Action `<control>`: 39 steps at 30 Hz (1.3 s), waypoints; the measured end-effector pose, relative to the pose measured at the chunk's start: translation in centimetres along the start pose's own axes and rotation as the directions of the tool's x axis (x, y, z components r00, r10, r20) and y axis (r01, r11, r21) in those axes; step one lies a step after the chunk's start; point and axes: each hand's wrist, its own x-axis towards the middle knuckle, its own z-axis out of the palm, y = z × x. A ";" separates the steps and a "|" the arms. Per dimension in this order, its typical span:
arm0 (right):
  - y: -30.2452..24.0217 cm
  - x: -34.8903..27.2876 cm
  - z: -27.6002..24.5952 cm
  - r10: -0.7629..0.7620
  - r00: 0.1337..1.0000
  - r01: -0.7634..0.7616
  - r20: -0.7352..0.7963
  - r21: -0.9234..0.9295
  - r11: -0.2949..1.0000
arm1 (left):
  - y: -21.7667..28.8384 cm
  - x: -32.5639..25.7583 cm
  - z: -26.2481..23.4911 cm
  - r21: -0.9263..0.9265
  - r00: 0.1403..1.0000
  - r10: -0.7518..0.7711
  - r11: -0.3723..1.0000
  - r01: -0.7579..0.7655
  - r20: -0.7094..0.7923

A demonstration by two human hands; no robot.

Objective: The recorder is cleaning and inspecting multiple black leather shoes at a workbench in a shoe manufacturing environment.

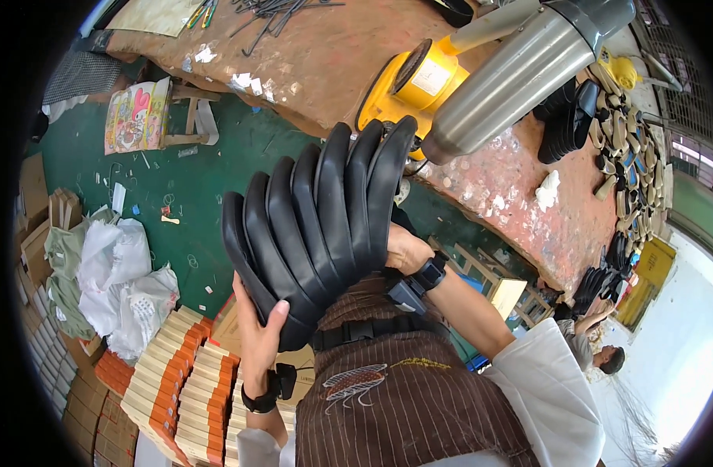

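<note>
A nested stack of several black leather-like shoe parts point(314, 210), curved and round-ended, is held in front of my waist between both hands. My left hand point(257, 331) grips its lower left end, thumb lying across the front and fingers mostly hidden behind. At the stack's right side is my right hand point(409, 247), its fingers curled behind the pieces and partly hidden. The pieces fan out toward the top and bunch together near my left thumb.
Beyond the stack stands a worn brown table point(504, 183) with a yellow round-based device point(419, 82), a steel cylinder point(516, 82) and black shoes point(570, 121). Stacked orange-and-cream boxes point(181, 381) and white plastic bags point(127, 280) lie left. Another person point(598, 346) is far right.
</note>
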 end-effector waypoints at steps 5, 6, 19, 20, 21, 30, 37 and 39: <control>2.3 1.0 1.7 -0.046 0.998 0.028 -0.053 -0.299 0.954 | -4.5 0.1 -1.8 -0.036 0.998 -0.053 0.998 0.054 0.043; 3.5 1.6 2.0 -0.128 0.991 0.095 -0.037 -0.475 0.875 | -6.4 0.0 -2.2 -0.133 0.991 -0.127 0.982 0.132 0.047; 0.0 -5.2 10.6 -0.496 0.852 0.186 0.169 -0.982 -0.014 | -5.9 2.6 2.0 -0.349 0.955 0.001 0.931 0.107 0.298; -0.1 -5.6 11.0 -0.506 0.847 0.159 0.166 -0.986 -0.057 | -7.6 3.1 1.8 -0.229 0.930 -0.117 0.952 0.206 0.348; -0.3 -6.0 11.0 -0.522 0.837 0.162 0.163 -0.986 -0.049 | -6.6 2.8 2.7 -0.291 0.945 -0.159 0.925 0.243 0.285; 1.3 -10.1 6.3 -0.412 0.833 0.399 0.370 -0.917 -0.016 | -3.2 4.1 4.1 -0.646 0.873 -0.310 0.587 0.488 0.377; -2.0 -14.8 -5.1 -0.697 0.706 0.476 -0.124 -0.645 0.597 | -3.3 5.3 4.4 -0.362 0.661 -0.566 0.557 0.747 0.493; -2.7 -16.5 -8.0 -0.725 0.607 0.465 -0.325 -0.594 0.656 | -2.6 5.3 5.2 -0.281 0.570 -0.631 0.504 0.817 0.526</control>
